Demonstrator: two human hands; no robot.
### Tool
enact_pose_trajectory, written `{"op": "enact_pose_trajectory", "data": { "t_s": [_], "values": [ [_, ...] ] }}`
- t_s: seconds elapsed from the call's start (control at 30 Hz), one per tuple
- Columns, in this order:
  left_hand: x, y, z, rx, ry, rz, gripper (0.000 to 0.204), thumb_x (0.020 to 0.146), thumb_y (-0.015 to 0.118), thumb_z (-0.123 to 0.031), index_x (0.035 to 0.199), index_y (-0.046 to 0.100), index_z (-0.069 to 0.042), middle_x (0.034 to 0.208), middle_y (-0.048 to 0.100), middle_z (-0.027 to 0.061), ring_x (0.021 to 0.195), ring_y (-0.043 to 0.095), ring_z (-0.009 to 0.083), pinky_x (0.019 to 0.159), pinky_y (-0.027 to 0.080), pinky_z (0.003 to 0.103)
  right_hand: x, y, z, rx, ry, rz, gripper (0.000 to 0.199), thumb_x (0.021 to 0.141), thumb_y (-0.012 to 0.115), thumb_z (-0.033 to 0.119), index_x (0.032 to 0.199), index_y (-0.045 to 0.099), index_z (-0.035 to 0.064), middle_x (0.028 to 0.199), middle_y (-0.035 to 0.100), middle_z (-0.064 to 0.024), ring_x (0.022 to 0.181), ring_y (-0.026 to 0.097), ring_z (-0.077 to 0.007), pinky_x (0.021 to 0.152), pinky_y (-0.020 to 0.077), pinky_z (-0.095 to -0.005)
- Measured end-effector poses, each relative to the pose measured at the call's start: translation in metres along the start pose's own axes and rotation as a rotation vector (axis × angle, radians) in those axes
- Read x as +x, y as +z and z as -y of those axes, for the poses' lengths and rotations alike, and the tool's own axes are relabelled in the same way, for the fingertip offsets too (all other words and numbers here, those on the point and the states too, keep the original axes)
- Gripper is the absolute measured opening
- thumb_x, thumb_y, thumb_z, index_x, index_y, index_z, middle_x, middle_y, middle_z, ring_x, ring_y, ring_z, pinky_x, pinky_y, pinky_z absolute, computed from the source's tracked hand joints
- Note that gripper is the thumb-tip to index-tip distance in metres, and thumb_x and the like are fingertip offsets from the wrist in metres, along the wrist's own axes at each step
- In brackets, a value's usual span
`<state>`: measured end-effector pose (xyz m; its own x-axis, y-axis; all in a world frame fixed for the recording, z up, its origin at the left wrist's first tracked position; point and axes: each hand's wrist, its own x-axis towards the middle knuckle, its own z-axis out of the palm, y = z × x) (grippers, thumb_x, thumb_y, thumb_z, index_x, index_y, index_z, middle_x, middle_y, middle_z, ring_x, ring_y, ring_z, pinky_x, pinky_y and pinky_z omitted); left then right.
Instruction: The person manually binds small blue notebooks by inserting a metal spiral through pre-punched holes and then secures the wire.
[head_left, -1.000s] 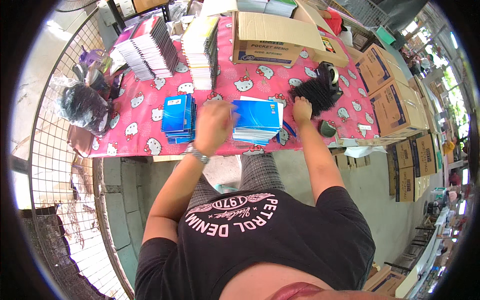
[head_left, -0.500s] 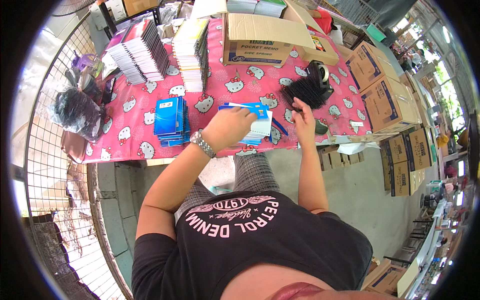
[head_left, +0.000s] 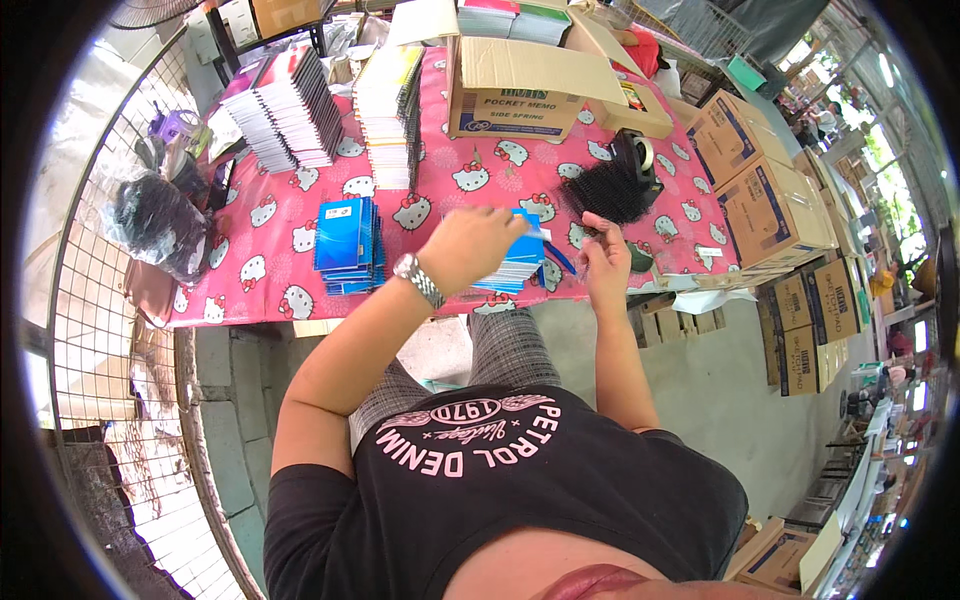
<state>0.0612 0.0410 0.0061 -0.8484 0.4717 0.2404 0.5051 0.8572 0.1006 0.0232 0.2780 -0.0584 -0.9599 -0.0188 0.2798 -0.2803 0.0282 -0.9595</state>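
My left hand [head_left: 472, 245], with a wristwatch on it, is raised over the table's front edge and grips a thin blue booklet [head_left: 527, 232] above a fanned stack of blue booklets [head_left: 512, 270]. To its right, my right hand [head_left: 605, 262] pinches a thin black binding coil just in front of a heap of black coils [head_left: 603, 190]. A second neat stack of blue booklets [head_left: 347, 243] lies to the left of my left hand. A blue pen [head_left: 560, 258] rests between my hands.
The table wears a pink cartoon-cat cloth [head_left: 280, 265]. At the back stand fanned notebook stacks [head_left: 290, 110], a pale stack [head_left: 388, 100], an open cardboard box [head_left: 520, 90] and a tape dispenser [head_left: 638, 153]. A black bag [head_left: 150, 215] lies left. Cartons [head_left: 770, 190] stand right.
My left hand has lifted off the blue stack with a booklet in it. My right hand has drawn back from the coil heap toward me.
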Motion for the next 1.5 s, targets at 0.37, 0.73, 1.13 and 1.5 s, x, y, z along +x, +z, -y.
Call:
{"op": "enact_pose_trajectory", "data": {
  "t_s": [0.37,0.73,1.13,1.5],
  "values": [
    [0.033,0.026,0.004,0.044,-0.057,-0.328,0.017,0.084,0.060,-0.014,0.099,0.054,-0.007,0.095,0.060,0.0081,0.096,0.057,0.0261,0.090,0.041,0.042,-0.027,0.079,-0.018,0.106,0.175,0.088,0.056,0.094,0.046,0.026,0.147,0.042,0.0094,0.066,0.050,0.0008,0.051,0.042,-0.0072,0.048,0.0348,-0.0226],
    [0.016,0.021,0.014,-0.073,0.021,-0.301,0.017,0.088,0.058,-0.016,0.103,0.055,-0.008,0.095,0.060,0.0088,0.097,0.056,0.0263,0.091,0.039,0.042,0.019,0.032,0.050,-0.362,-0.200,0.261,0.023,0.092,0.062,0.011,0.114,0.069,0.0058,0.092,0.064,-0.0111,0.087,0.064,-0.0231,0.080,0.0493,-0.0317],
    [0.018,0.024,0.009,-0.113,-0.008,-0.360,0.016,0.091,0.058,-0.019,0.103,0.057,-0.008,0.096,0.060,0.0089,0.098,0.056,0.0272,0.093,0.039,0.043,0.020,0.031,0.032,-0.466,-0.508,0.187,0.023,0.081,0.070,0.008,0.104,0.071,0.0103,0.096,0.066,-0.0083,0.095,0.062,-0.0231,0.078,0.0505,-0.0349],
    [0.016,0.017,-0.003,-0.047,-0.002,-0.287,0.025,0.091,0.060,-0.023,0.112,0.057,-0.010,0.099,0.062,0.0071,0.100,0.057,0.0253,0.096,0.037,0.044,0.009,0.032,0.069,-0.503,-0.236,0.324,0.039,0.087,0.067,0.007,0.125,0.057,0.0062,0.091,0.064,-0.0108,0.075,0.061,-0.0168,0.069,0.0504,-0.0301]
  ]
}}
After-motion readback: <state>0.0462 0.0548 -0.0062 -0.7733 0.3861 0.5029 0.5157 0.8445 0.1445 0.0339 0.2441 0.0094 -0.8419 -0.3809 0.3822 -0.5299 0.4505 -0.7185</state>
